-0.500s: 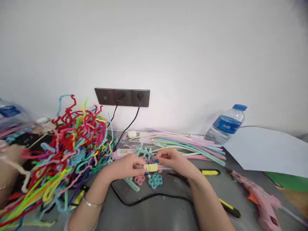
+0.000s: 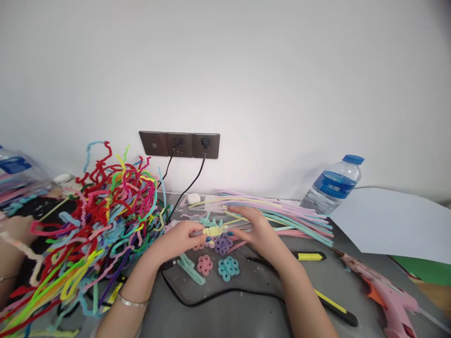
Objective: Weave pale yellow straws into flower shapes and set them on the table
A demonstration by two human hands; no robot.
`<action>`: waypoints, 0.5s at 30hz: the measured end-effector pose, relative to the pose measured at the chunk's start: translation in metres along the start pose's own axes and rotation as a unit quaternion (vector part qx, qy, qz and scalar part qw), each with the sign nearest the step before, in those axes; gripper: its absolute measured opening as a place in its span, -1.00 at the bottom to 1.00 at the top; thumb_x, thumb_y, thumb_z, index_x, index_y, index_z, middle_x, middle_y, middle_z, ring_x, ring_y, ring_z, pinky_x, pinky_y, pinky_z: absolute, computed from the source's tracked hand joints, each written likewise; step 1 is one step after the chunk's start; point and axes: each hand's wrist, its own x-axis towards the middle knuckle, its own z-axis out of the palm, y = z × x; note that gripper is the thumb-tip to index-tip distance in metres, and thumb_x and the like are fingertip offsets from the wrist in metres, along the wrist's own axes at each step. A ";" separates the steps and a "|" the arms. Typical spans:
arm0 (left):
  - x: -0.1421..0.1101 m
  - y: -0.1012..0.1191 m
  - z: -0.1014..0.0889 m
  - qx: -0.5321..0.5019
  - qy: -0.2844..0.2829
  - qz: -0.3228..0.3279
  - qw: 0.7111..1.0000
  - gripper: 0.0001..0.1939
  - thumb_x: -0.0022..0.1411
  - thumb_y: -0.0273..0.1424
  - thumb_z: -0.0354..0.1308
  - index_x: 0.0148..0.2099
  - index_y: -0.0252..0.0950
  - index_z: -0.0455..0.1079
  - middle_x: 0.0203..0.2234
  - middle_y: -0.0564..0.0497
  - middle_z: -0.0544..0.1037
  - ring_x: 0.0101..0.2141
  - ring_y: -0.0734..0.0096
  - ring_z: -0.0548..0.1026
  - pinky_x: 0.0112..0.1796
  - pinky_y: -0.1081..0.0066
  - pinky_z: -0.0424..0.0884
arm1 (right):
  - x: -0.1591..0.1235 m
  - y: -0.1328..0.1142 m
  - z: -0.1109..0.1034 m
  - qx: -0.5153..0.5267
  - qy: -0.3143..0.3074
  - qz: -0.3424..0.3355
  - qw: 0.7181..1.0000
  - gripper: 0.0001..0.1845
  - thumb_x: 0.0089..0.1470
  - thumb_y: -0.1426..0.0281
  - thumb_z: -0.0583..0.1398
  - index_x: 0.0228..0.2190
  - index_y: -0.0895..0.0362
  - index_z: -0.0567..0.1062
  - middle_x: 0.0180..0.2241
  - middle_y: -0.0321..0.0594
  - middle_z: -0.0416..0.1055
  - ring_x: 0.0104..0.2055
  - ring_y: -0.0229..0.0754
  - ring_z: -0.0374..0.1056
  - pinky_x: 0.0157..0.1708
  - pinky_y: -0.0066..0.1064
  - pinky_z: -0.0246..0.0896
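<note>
My left hand [image 2: 178, 240] pinches a thin stick wrapped in a coil of pale yellow pipe cleaner [image 2: 213, 230]. To the right of the coil, my right hand [image 2: 259, 231] is open, its fingers spread and the thumb close to the stick's end; I cannot tell if it touches. Below the hands lie a pink pipe-cleaner flower [image 2: 205, 265], a blue one [image 2: 229, 268] and a folded mint piece [image 2: 191, 269]. A purple flower [image 2: 223, 244] sits just under the stick, with a mint branching piece [image 2: 210, 221] behind it.
A tangled heap of coloured pipe cleaners [image 2: 116, 206] fills the left, beside another person's arm [image 2: 14, 249]. Straight pastel pipe cleaners [image 2: 296, 216] lie behind. To the right are a tilted water bottle [image 2: 333, 184], white paper [image 2: 391, 220], yellow-black cutters [image 2: 336, 307] and a pink glue gun [image 2: 391, 300]. A black cable [image 2: 225, 291] crosses the front.
My right hand has let go of the stick and spread its fingers. My left hand, with the stick and yellow coil, has moved slightly up and left, uncovering the purple flower.
</note>
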 end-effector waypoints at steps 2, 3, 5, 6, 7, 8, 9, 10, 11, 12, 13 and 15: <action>-0.001 -0.001 -0.002 0.000 -0.002 0.000 1.000 -0.74 0.18 -0.27 0.00 -0.50 -0.29 0.24 -0.61 0.16 0.16 -0.53 0.49 0.15 -0.51 0.47 0.01 | -0.001 -0.001 -0.002 -0.038 -0.025 -0.024 0.999 -0.56 -0.02 0.21 0.32 -0.06 0.00 0.50 -0.01 -0.10 0.49 0.09 0.08 0.34 0.24 0.20 -0.26; -0.002 -0.001 -0.002 0.000 -0.007 0.002 1.000 -0.74 0.17 -0.28 0.01 -0.52 -0.28 0.20 -0.61 0.17 0.12 -0.54 0.50 0.12 -0.52 0.47 -0.02 | -0.002 -0.003 -0.002 -0.047 -0.042 -0.025 0.998 -0.57 -0.03 0.21 0.34 -0.08 0.00 0.51 -0.04 -0.12 0.51 0.06 0.07 0.37 0.24 0.22 -0.33; -0.003 -0.001 0.000 -0.003 -0.035 0.006 0.999 -0.73 0.16 -0.31 0.02 -0.54 -0.27 0.13 -0.62 0.17 0.04 -0.56 0.52 0.05 -0.54 0.45 -0.06 | -0.003 -0.010 -0.002 -0.043 -0.086 -0.015 0.995 -0.62 -0.04 0.23 0.35 -0.13 0.01 0.53 -0.14 -0.17 0.56 -0.02 0.02 0.42 0.23 0.16 -0.24; -0.003 -0.001 0.001 -0.005 -0.055 0.009 0.998 -0.73 0.15 -0.32 0.02 -0.55 -0.27 0.11 -0.62 0.17 0.01 -0.57 0.53 0.03 -0.55 0.45 -0.08 | -0.004 -0.014 -0.002 -0.030 -0.114 -0.007 0.993 -0.65 -0.03 0.25 0.34 -0.15 0.02 0.55 -0.19 -0.19 0.58 -0.07 -0.01 0.45 0.20 0.08 -0.10; -0.003 0.000 0.002 -0.005 -0.074 0.013 0.997 -0.73 0.15 -0.33 0.02 -0.55 -0.27 0.11 -0.63 0.17 0.01 -0.58 0.53 0.02 -0.56 0.44 -0.09 | -0.004 -0.019 -0.001 -0.011 -0.144 0.001 0.989 -0.69 -0.02 0.27 0.33 -0.17 0.03 0.56 -0.23 -0.20 0.59 -0.11 -0.02 0.45 0.12 -0.03 0.05; -0.003 0.000 0.004 -0.003 -0.089 0.017 0.996 -0.73 0.15 -0.33 0.02 -0.55 -0.27 0.12 -0.63 0.17 0.01 -0.58 0.53 0.02 -0.56 0.44 -0.09 | -0.005 -0.024 -0.001 0.015 -0.176 0.005 0.984 -0.73 0.01 0.29 0.30 -0.20 0.05 0.58 -0.26 -0.20 0.59 -0.17 -0.04 0.46 0.00 -0.15 0.18; -0.003 0.001 0.005 0.000 -0.099 0.021 0.995 -0.74 0.15 -0.33 0.03 -0.55 -0.27 0.14 -0.64 0.17 0.03 -0.59 0.53 0.03 -0.57 0.44 -0.08 | -0.006 -0.029 0.000 0.052 -0.217 0.003 0.975 -0.78 0.07 0.31 0.25 -0.21 0.06 0.59 -0.28 -0.20 0.58 -0.23 -0.08 0.45 -0.15 -0.28 0.25; -0.003 0.001 0.007 0.007 -0.104 0.023 0.994 -0.74 0.14 -0.32 0.04 -0.55 -0.27 0.16 -0.65 0.17 0.05 -0.59 0.54 0.05 -0.57 0.45 -0.07 | -0.007 -0.034 0.001 0.087 -0.256 0.002 0.963 -0.79 0.12 0.32 0.20 -0.23 0.07 0.59 -0.31 -0.23 0.57 -0.27 -0.11 0.43 -0.26 -0.36 0.25; -0.003 0.001 0.008 0.016 -0.104 0.023 0.994 -0.74 0.14 -0.32 0.05 -0.55 -0.28 0.18 -0.66 0.18 0.07 -0.60 0.54 0.06 -0.58 0.45 -0.06 | -0.008 -0.037 0.001 0.111 -0.275 0.005 0.955 -0.79 0.14 0.35 0.16 -0.24 0.08 0.58 -0.33 -0.25 0.56 -0.30 -0.14 0.41 -0.33 -0.41 0.22; -0.003 0.001 0.008 0.025 -0.103 0.021 0.994 -0.74 0.13 -0.32 0.06 -0.56 -0.28 0.19 -0.67 0.18 0.08 -0.60 0.54 0.06 -0.58 0.45 -0.06 | -0.008 -0.040 0.001 0.126 -0.285 0.010 0.950 -0.80 0.15 0.37 0.14 -0.26 0.08 0.58 -0.37 -0.27 0.54 -0.34 -0.17 0.39 -0.39 -0.45 0.17; -0.003 0.002 0.009 0.034 -0.100 0.018 0.994 -0.73 0.12 -0.32 0.07 -0.57 -0.28 0.19 -0.68 0.18 0.08 -0.61 0.55 0.05 -0.59 0.45 -0.07 | -0.009 -0.042 0.001 0.141 -0.291 0.015 0.946 -0.80 0.16 0.39 0.13 -0.27 0.09 0.56 -0.39 -0.29 0.52 -0.36 -0.20 0.37 -0.41 -0.47 0.14; -0.003 0.002 0.009 0.045 -0.090 0.013 0.995 -0.71 0.11 -0.31 0.09 -0.59 -0.28 0.17 -0.70 0.19 0.05 -0.63 0.56 0.03 -0.60 0.45 -0.09 | -0.010 -0.044 0.001 0.166 -0.299 0.030 0.939 -0.81 0.17 0.40 0.10 -0.26 0.10 0.53 -0.40 -0.30 0.48 -0.39 -0.22 0.35 -0.43 -0.48 0.12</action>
